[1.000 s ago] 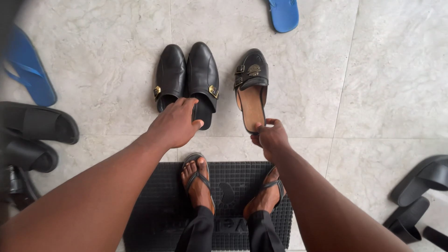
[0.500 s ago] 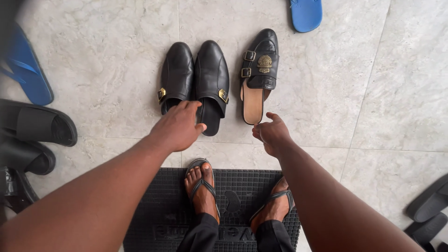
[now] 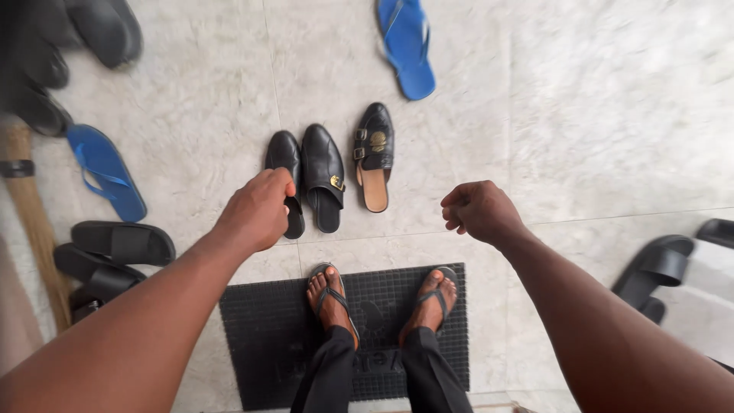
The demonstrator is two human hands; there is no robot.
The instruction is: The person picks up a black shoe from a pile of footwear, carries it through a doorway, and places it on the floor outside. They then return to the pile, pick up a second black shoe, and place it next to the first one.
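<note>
Three black leather mules stand side by side on the pale marble floor. The two plain ones (image 3: 310,180) carry small gold buckles, and the third mule (image 3: 375,157) has a tan insole and a gold emblem. My left hand (image 3: 258,209) hangs loosely curled in front of the left mule's heel and holds nothing. My right hand (image 3: 480,211) is curled, empty, and well to the right of the third mule. My feet in black flip-flops (image 3: 382,302) stand on a black rubber mat (image 3: 260,336).
Blue flip-flops lie at the top (image 3: 405,42) and at the left (image 3: 105,170). Black slide sandals sit at the left (image 3: 115,248) and right (image 3: 661,268), with dark shoes at the top left (image 3: 103,27). A broom handle (image 3: 30,206) runs along the left edge.
Both hands have pulled back from the mules; the right hand has let go of the third mule and moved right. The view has risen and widened, so more footwear shows.
</note>
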